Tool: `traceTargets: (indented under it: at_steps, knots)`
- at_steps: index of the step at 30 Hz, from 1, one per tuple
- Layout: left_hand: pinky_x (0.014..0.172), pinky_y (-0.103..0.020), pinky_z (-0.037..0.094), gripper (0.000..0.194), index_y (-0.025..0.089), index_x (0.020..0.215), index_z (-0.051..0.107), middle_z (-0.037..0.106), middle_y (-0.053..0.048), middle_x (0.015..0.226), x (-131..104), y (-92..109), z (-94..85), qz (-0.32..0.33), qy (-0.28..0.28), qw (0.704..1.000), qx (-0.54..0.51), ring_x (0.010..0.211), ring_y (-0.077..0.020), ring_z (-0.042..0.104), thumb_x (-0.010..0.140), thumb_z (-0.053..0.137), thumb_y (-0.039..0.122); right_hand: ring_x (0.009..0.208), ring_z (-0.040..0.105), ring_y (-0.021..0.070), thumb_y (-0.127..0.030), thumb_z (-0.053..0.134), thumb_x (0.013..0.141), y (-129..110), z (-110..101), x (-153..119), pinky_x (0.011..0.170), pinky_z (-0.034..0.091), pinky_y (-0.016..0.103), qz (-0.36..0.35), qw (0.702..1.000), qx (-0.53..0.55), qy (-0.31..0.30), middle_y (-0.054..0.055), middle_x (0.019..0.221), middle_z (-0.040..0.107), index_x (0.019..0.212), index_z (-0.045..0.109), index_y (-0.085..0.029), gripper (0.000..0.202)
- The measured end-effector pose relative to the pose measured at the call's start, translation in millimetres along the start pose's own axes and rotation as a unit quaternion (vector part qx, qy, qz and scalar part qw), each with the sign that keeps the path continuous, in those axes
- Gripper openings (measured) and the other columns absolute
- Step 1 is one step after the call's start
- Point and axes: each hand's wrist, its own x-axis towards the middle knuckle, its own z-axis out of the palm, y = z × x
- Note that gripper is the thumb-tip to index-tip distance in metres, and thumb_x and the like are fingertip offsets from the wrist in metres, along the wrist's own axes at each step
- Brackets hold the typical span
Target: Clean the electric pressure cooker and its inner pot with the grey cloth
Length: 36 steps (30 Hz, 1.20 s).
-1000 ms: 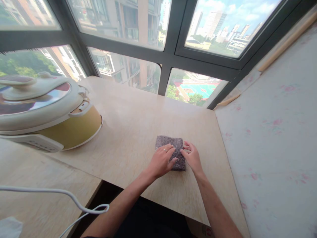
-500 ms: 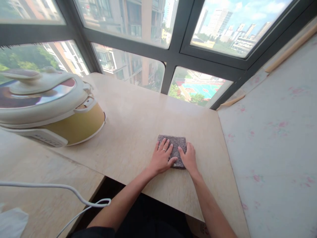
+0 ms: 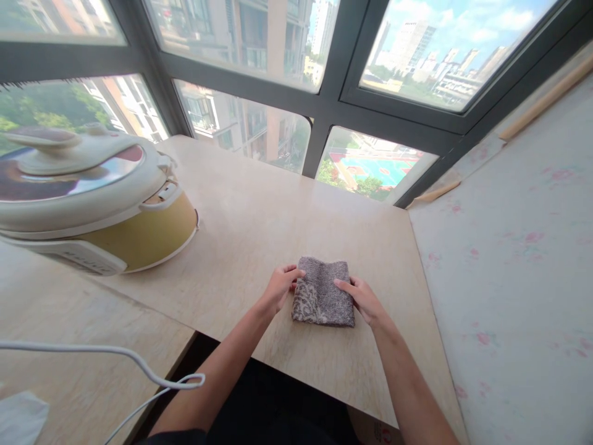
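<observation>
A folded grey-brown cloth [image 3: 327,296] with a pale leafy pattern at its lower left corner lies between my hands, over the beige counter [image 3: 259,216]. My left hand [image 3: 280,285] pinches its left edge, thumb on top and fingers curled behind. On the right edge, my right hand [image 3: 361,296] grips it the same way, thumb over the top face and fingers beneath. The cloth's top edge dips in the middle.
A cream and yellow electric cooker [image 3: 134,228] with a lid stands at the left. A white cable [image 3: 125,352] loops at the lower left, near a white tissue [image 3: 23,417]. Windows [image 3: 259,123] rise behind; a flowered wall [image 3: 523,266] borders the right.
My left hand has gone from lying flat on the cloth to holding its left edge. The cloth has shifted slightly toward me, and its patterned corner now shows.
</observation>
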Motion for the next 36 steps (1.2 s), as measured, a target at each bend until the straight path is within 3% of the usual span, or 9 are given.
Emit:
traceTargets:
  at_steps: [5, 9, 12, 16, 19, 23, 27, 32, 36]
  knots:
    - [0.086, -0.036, 0.053, 0.037, 0.015, 0.103, 0.074, 0.075, -0.010, 0.096, -13.5, 7.3, 11.0, -0.005, -0.030, 1.000, 0.003, 0.090, -0.0212, 0.068, 0.067, 0.078, 0.023, 0.094, 0.072, 0.0267, -0.045, 0.083, 0.071, -1.6, 7.7, -5.3, 0.081, 0.057, 0.038, -0.008, 0.999, 0.052, -0.004, 0.010, 0.100, 0.077, 0.104, 0.068, -0.018, 0.046]
    - [0.103, -0.041, 0.049, 0.053, 0.017, 0.118, 0.068, 0.070, -0.013, 0.125, -21.1, 5.8, 18.4, 0.035, -0.048, 0.998, -0.006, 0.118, -0.0258, 0.064, 0.067, 0.081, 0.022, 0.094, 0.071, 0.0283, -0.046, 0.076, 0.075, 2.7, 7.4, -4.2, 0.078, 0.056, 0.040, -0.053, 0.992, -0.088, 0.070, 0.010, 0.099, 0.075, 0.101, 0.063, -0.019, 0.039]
    - [0.106, -0.044, 0.049, 0.077, 0.020, 0.139, 0.053, 0.055, -0.017, 0.147, -26.4, 1.2, 21.4, 0.015, -0.083, 0.995, -0.054, 0.126, -0.0275, 0.061, 0.068, 0.083, 0.024, 0.090, 0.070, 0.0293, -0.043, 0.071, 0.078, 2.7, 8.0, -3.7, 0.077, 0.053, 0.040, -0.113, 0.945, -0.263, 0.159, 0.010, 0.094, 0.074, 0.098, 0.061, -0.020, 0.032]
    - [0.110, -0.045, 0.047, 0.100, 0.019, 0.154, 0.031, 0.036, -0.023, 0.160, -35.4, -10.9, 30.1, -0.006, -0.067, 0.993, -0.102, 0.141, -0.0306, 0.049, 0.067, 0.082, 0.019, 0.079, 0.070, 0.0307, -0.036, 0.061, 0.086, 0.3, 21.2, -9.8, 0.067, 0.047, 0.037, -0.149, 0.866, -0.418, 0.231, 0.011, 0.086, 0.073, 0.106, 0.058, -0.021, 0.025]
    - [0.115, -0.042, 0.043, 0.097, 0.015, 0.154, 0.033, 0.035, -0.022, 0.162, -45.0, -21.0, 41.9, 0.029, -0.070, 0.992, -0.101, 0.145, -0.0305, 0.043, 0.069, 0.080, 0.021, 0.075, 0.070, 0.0317, -0.032, 0.056, 0.089, 2.0, 35.5, -17.9, 0.065, 0.046, 0.037, -0.139, 0.857, -0.441, 0.226, 0.013, 0.083, 0.072, 0.115, 0.057, -0.020, 0.029]
    - [0.116, -0.045, 0.043, 0.091, 0.015, 0.157, 0.030, 0.047, -0.018, 0.155, -59.1, -28.2, 54.2, 0.075, -0.093, 0.992, -0.029, 0.141, -0.0308, 0.048, 0.079, 0.074, 0.032, 0.087, 0.071, 0.0330, -0.034, 0.061, 0.087, 8.2, 43.8, -27.5, 0.077, 0.051, 0.043, -0.132, 0.923, -0.316, 0.177, 0.012, 0.092, 0.074, 0.125, 0.058, -0.023, 0.040]
    - [0.123, -0.050, 0.030, 0.089, 0.018, 0.162, 0.019, 0.024, -0.015, 0.168, -67.5, -28.9, 59.2, 0.079, -0.072, 0.994, 0.030, 0.153, -0.0305, 0.027, 0.088, 0.065, 0.038, 0.126, 0.060, 0.0300, -0.049, 0.070, 0.085, 5.7, 45.6, -37.2, 0.105, 0.047, 0.046, -0.130, 0.984, -0.094, 0.073, 0.011, 0.132, 0.067, 0.134, 0.057, -0.025, 0.056]
    - [0.126, -0.058, 0.004, 0.081, 0.020, 0.163, 0.012, -0.003, -0.013, 0.171, -75.4, -27.3, 65.5, 0.159, -0.091, 0.968, 0.169, 0.156, -0.0298, -0.007, 0.098, 0.049, 0.050, 0.133, 0.056, 0.0256, -0.054, 0.070, 0.087, -9.0, 59.0, -53.2, 0.110, 0.045, 0.044, -0.111, 0.989, 0.094, -0.026, 0.008, 0.146, 0.058, 0.140, 0.052, -0.029, 0.062]
    - [0.126, -0.055, 0.002, 0.078, 0.023, 0.164, 0.004, -0.013, -0.008, 0.170, -85.1, -23.4, 62.3, 0.228, -0.131, 0.932, 0.250, 0.155, -0.0278, -0.016, 0.101, 0.030, 0.061, 0.120, 0.065, 0.0283, -0.049, 0.076, 0.082, -12.7, 65.0, -56.3, 0.102, 0.052, 0.044, -0.134, 0.979, 0.153, 0.016, 0.010, 0.130, 0.069, 0.128, 0.062, -0.025, 0.053]
